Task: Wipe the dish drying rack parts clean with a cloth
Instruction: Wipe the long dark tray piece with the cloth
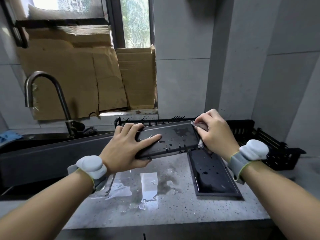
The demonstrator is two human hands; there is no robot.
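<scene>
A black drip tray point(174, 137), wet with drops, is held tilted above the counter. My left hand point(128, 148) grips its left end, fingers over the far edge and thumb under the near edge. At the tray's right end my right hand point(213, 130) holds a grey cloth point(200, 143), which is mostly hidden under the fingers. A second black tray point(213, 175) lies flat on the counter below my right hand. The black wire rack point(256, 135) stands behind, against the wall.
A dark sink point(52, 153) with a curved faucet point(57, 94) lies to the left. The speckled grey counter point(155, 196) carries puddles of water. Cardboard point(78, 75) leans against the window. A blue cloth point(8, 135) lies at the far left.
</scene>
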